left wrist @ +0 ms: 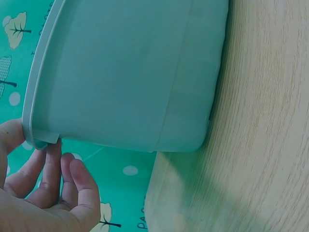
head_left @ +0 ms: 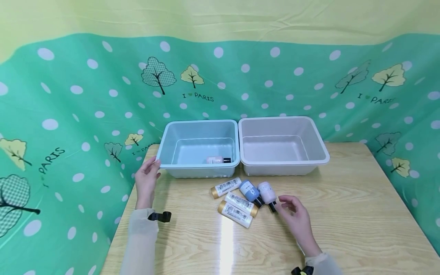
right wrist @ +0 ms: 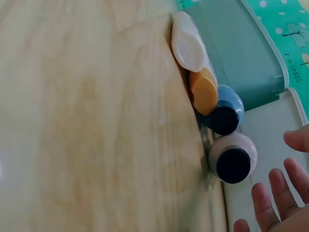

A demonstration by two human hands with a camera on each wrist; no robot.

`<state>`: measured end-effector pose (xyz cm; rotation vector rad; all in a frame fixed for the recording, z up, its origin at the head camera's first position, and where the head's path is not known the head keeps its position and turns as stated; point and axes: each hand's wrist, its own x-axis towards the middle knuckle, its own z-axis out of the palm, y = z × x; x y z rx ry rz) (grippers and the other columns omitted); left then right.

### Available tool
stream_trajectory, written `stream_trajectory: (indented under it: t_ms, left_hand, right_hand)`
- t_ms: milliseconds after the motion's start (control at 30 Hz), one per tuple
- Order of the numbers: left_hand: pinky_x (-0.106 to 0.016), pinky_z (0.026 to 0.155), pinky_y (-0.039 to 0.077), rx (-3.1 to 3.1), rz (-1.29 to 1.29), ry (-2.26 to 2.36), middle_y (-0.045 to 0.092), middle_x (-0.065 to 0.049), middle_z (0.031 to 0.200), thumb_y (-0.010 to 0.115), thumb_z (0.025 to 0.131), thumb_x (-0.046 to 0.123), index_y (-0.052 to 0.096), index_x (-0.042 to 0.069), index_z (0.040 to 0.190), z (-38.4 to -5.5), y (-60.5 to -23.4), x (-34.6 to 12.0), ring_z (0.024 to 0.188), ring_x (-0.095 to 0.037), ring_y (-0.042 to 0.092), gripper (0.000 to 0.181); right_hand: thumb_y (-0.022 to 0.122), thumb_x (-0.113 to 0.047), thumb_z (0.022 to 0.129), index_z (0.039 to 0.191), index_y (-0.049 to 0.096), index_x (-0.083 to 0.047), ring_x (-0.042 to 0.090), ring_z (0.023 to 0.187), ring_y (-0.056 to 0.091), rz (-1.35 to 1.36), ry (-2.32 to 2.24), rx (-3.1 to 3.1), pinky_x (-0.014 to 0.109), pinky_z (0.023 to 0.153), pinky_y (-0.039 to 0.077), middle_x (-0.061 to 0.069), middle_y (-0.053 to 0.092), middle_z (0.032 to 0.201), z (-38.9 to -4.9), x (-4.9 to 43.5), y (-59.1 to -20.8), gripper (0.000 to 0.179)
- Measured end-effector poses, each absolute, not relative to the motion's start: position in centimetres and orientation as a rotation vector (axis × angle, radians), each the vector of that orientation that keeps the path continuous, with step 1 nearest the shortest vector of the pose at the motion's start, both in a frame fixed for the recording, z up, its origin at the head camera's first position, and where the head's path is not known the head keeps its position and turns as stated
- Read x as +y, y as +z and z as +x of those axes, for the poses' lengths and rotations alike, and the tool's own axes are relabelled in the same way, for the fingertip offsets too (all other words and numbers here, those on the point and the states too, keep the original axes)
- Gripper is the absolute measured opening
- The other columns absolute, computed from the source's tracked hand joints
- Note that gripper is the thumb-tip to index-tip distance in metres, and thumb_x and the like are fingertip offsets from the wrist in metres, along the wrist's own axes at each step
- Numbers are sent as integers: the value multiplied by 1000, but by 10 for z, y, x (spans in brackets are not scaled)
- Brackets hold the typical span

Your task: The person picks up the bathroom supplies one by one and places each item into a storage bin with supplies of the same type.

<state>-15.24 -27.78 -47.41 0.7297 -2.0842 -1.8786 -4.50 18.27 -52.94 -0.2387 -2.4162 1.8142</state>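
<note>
A green cloth (head_left: 227, 68) with white dots (head_left: 275, 52), little trees (head_left: 159, 74) and a yellow top (head_left: 220, 19) hangs around a wooden table (head_left: 361, 214) with a bright shiny streak (head_left: 226, 248).

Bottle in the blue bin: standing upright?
No, the head view shows the bottle lying on its side on the floor of the blue bin, black cap toward the picture's right.
</note>
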Motion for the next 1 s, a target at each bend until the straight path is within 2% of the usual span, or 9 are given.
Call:
stream_trajectory:
  t_ms: [267,500,733,1000]
  left_hand:
    - [-41,97,50,-2081,747,-1885,63,-6,125,70,92,44,63,18,137,-154,-474,-277,112,-17,60,53]
    - [-36,94,51,-2081,747,-1886,62,-6,127,71,92,44,63,19,137,-155,-474,-277,114,-18,59,53]
    - [-37,96,50,-2078,753,-1893,62,-6,128,71,92,44,62,19,138,-155,-475,-277,115,-18,59,53]
    - [-37,96,50,-2077,753,-1897,62,-6,128,71,92,45,62,19,138,-154,-476,-278,115,-19,59,54]
  right_hand:
    - [79,-4,85,117,65,-3,24,94,61,-268,1723,-2476,24,86,45,13,66,113,-46,183,-543,35]
    - [83,-11,82,116,66,-5,26,93,60,-268,1568,-2573,26,74,48,13,67,107,-47,181,-547,38]
    - [85,-14,81,119,63,-3,26,94,62,-240,1479,-2688,38,82,49,12,68,107,-50,178,-549,45]
    - [83,-14,83,120,60,-4,27,97,62,-288,1474,-2746,41,85,48,12,68,107,-52,177,-549,44]
